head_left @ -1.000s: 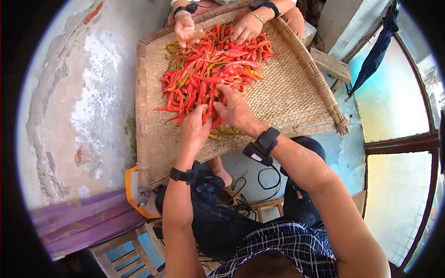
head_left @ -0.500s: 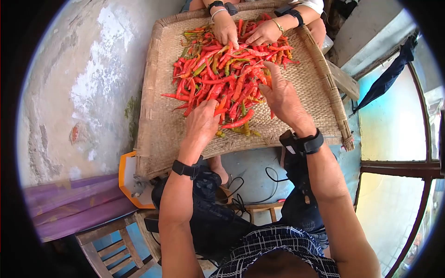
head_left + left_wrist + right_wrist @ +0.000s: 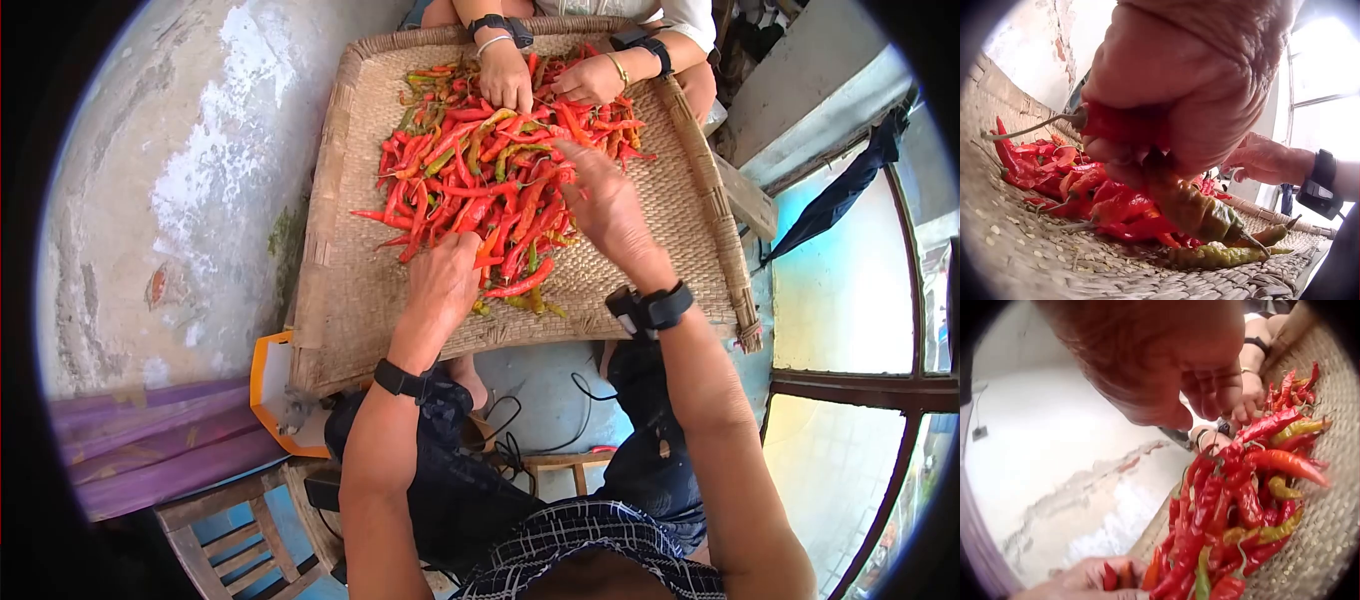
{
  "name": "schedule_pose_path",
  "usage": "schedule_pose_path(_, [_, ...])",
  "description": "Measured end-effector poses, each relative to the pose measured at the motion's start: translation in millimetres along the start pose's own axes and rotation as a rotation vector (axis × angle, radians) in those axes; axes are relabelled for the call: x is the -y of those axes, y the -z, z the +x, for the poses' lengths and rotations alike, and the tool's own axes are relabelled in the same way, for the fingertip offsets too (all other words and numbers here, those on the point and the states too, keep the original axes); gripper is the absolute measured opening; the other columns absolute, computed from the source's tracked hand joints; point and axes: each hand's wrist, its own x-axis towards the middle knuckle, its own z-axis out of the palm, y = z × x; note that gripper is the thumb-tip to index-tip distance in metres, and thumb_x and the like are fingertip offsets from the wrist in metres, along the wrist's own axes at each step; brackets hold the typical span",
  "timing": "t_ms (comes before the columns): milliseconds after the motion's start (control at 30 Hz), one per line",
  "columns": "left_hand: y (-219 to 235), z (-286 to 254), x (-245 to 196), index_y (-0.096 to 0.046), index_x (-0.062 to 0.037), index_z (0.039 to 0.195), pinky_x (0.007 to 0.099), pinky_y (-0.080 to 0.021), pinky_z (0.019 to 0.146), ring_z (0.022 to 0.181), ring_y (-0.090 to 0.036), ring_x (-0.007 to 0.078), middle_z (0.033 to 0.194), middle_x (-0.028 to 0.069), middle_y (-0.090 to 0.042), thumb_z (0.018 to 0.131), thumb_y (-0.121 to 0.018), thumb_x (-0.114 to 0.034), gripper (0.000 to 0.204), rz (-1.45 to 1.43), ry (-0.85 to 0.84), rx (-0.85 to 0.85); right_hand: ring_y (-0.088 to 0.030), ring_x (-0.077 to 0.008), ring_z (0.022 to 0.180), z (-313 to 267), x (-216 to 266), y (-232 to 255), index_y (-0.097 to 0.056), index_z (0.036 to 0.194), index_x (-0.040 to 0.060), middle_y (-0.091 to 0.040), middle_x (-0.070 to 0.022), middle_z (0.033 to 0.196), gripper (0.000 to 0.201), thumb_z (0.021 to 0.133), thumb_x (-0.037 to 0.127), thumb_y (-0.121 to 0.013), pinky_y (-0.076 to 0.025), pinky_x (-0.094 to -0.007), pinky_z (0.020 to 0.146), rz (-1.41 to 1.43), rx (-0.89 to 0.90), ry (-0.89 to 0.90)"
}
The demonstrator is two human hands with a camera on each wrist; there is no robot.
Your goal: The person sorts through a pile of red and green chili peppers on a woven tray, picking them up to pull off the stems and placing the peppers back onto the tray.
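Observation:
Red chili peppers (image 3: 470,185), with some green and yellowish ones among them, lie heaped on a woven tray (image 3: 345,290). At the near left edge of the heap, my left hand (image 3: 443,278) has its fingers curled round a red chili (image 3: 1125,123), whose stem sticks out past the fist in the left wrist view. A wrinkled greenish chili (image 3: 1200,209) hangs just under that hand. My right hand (image 3: 612,208) hovers over the right side of the heap. Its fingers are loosely bent, and nothing shows between them in the right wrist view.
Across the tray, another person's hands (image 3: 507,78) work in the far side of the heap. A raised rim (image 3: 710,200) borders the tray. A worn wall (image 3: 190,180) stands on the left, a window (image 3: 850,290) on the right. Black cables (image 3: 512,450) lie below near a stool (image 3: 570,462).
My right hand has moved right, away from my left hand, and up off the peppers. My left hand stays at the near edge. The other person's left-side hand has come down onto the heap.

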Motion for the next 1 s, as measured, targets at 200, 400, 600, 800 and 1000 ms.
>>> schedule_pose_path(200, [-0.1,-1.1,-4.9,-0.053,-0.002,0.095,0.0454,-0.05,0.065,0.079,-0.061,0.04,0.09,0.0195,-0.061,0.073,-0.067,-0.003,0.026,0.032,-0.028,-0.01,-0.06,-0.0339,0.088,-18.3,19.7,-18.8,-0.057,0.114,0.0034,-0.061,-0.0152,0.092,0.037,0.077,0.001,-0.054,-0.052,-0.041,0.076,-0.312,0.174,0.13])
schedule_pose_path(400, [-9.9,-1.1,-0.8,-0.054,-0.0034,0.091,0.0443,-0.05,0.062,0.078,-0.062,0.0375,0.085,0.0172,-0.06,0.072,-0.068,-0.005,0.024,0.092,-0.099,-0.021,-0.064,-0.0336,0.08,-21.4,16.1,-3.6,-0.061,0.087,0.0032,-0.063,-0.0143,0.085,0.01,0.079,0.006,-0.054,-0.052,-0.0432,0.07,-0.344,0.555,-0.053])
schedule_pose_path(600, [-9.8,-3.0,-4.6,-0.053,-0.0033,0.089,0.0441,-0.051,0.063,0.078,-0.062,0.0373,0.082,0.0169,-0.059,0.071,-0.068,-0.004,0.023,0.104,-0.104,-0.027,-0.061,-0.0366,0.079,-30.3,3.8,9.4,-0.059,0.086,0.0039,-0.062,-0.0155,0.084,0.01,0.081,0.012,-0.057,-0.05,-0.0455,0.068,-0.332,0.762,-0.114])
schedule_pose_path(800, [-11.4,-3.8,-6.4,-0.054,-0.0026,0.088,0.0432,-0.051,0.064,0.078,-0.063,0.0367,0.081,0.0176,-0.059,0.075,-0.062,-0.003,0.016,0.132,-0.111,-0.008,-0.062,-0.0346,0.077,-33.8,-3.9,25.6,-0.064,0.091,0.0055,-0.063,-0.0161,0.078,0.015,0.082,0.016,-0.06,-0.05,-0.0417,0.069,-0.21,0.685,-0.178])
schedule_pose_path(1000, [-18.1,-2.5,-3.3,-0.056,-0.0024,0.089,0.0431,-0.051,0.064,0.077,-0.063,0.035,0.081,0.0172,-0.06,0.077,-0.059,-0.004,0.013,0.176,-0.124,-0.004,-0.061,-0.038,0.076,-18.8,6.5,34.5,-0.06,0.091,0.0058,-0.062,-0.0171,0.081,0.013,0.08,0.012,-0.062,-0.05,-0.0446,0.066,-0.123,0.203,-0.163])
